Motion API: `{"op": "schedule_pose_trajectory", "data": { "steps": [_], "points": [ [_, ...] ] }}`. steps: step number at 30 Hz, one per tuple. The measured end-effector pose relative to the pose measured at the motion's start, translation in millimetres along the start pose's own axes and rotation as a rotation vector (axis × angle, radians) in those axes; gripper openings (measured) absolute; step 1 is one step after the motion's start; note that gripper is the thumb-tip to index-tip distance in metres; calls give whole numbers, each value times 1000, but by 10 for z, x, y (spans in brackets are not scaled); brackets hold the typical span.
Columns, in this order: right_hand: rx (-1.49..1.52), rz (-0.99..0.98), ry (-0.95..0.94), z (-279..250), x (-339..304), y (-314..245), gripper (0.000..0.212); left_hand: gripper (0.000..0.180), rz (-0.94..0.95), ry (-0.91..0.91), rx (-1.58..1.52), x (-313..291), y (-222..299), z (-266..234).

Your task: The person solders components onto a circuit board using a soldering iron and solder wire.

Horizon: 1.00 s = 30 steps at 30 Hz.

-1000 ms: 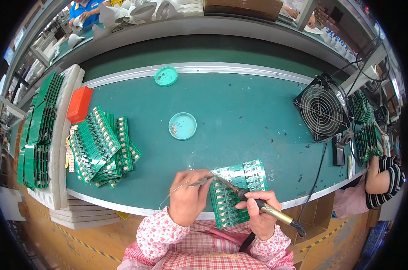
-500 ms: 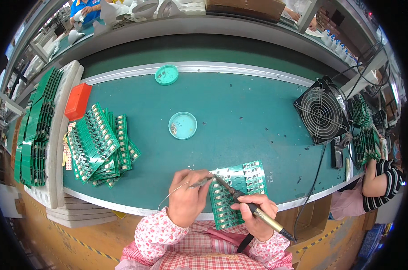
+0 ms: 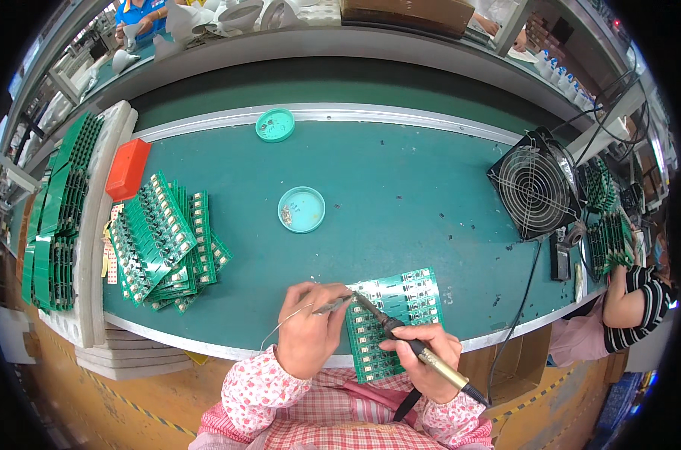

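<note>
My right hand [image 3: 430, 360] grips a soldering iron [image 3: 447, 370] with a gold and black handle. Its tip points up and left onto the upper left corner of a green circuit board [image 3: 389, 300], which lies tilted at the table's near edge. Closed beside that corner, my left hand [image 3: 309, 337] holds tweezers [image 3: 331, 305] and a thin strand of solder wire [image 3: 282, 323]. The tweezer ends and the iron's tip come close together at the board; whether they touch is too small to tell. Rows of small pale components line the board.
Stacked circuit boards [image 3: 160, 240] lie at the left, near a red box [image 3: 128, 169] and a foam tray [image 3: 93, 285] of more boards. Two round dishes [image 3: 301, 210] hold small parts. A fan [image 3: 534, 187] stands right, its cable nearby. A co-worker's arm [image 3: 618, 307] shows far right.
The whole view has shifted very slightly. Both hands, the iron and the board keep nearly the same pose.
</note>
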State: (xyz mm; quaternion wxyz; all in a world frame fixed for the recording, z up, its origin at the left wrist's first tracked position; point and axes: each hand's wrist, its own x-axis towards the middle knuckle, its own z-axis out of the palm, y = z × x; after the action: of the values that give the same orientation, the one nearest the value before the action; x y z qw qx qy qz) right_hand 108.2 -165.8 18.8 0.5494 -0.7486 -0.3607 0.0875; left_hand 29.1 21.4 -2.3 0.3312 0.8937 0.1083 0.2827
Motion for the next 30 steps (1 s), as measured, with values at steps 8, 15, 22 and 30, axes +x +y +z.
{"op": "schedule_pose_trajectory", "data": {
  "steps": [8, 15, 22, 30],
  "points": [
    [21, -27, 162, -51, -85, 82, 13, 21, 21, 3, 7, 19, 15, 8],
    [-358, -229, 242, -128, -89, 166, 22, 21, 4, 6, 47, -19, 19, -8],
    [-572, -195, 168, -77, -175, 190, 44, 19, -37, 78, 29, -14, 57, -96],
    [-553, -194, 182, -10, -14, 146, 45, 15, -170, 111, 124, -181, -163, -388]
  ]
}}
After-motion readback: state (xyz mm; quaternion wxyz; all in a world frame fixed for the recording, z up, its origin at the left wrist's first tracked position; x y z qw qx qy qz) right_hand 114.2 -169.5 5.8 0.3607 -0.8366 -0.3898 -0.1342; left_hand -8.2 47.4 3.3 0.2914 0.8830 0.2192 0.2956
